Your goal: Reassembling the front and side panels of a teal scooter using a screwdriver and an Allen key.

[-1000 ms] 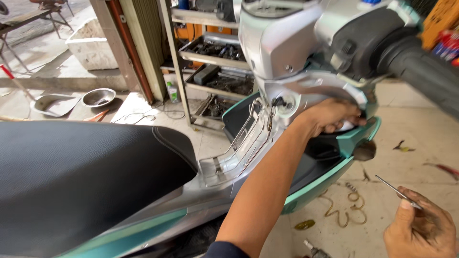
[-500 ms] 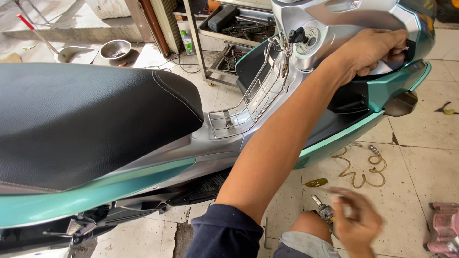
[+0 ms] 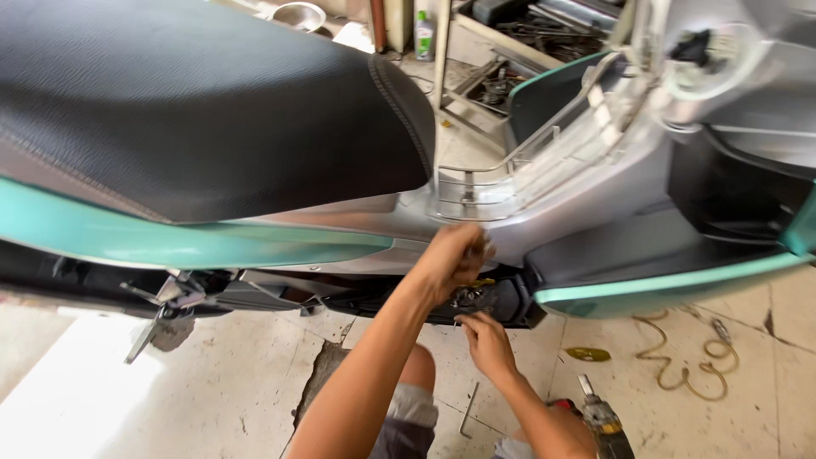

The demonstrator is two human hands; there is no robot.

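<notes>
a teal and silver scooter (image 3: 357,229) with a black seat (image 3: 187,102) fills the view. left hand (image 3: 455,259) curls against its lower side panel, right hand (image 3: 486,340) just below with fingers at the dark underside; whether either grips anything cannot be told. a drill (image 3: 605,421) lies on the floor (image 3: 212,391).

The scooter's seat (image 3: 195,102) is black with a fine grain. Its side panel (image 3: 170,242) is teal under silver bodywork (image 3: 586,195). The floor (image 3: 212,391) is pale, stained tile; a bottle (image 3: 424,34) is green-labelled.
</notes>
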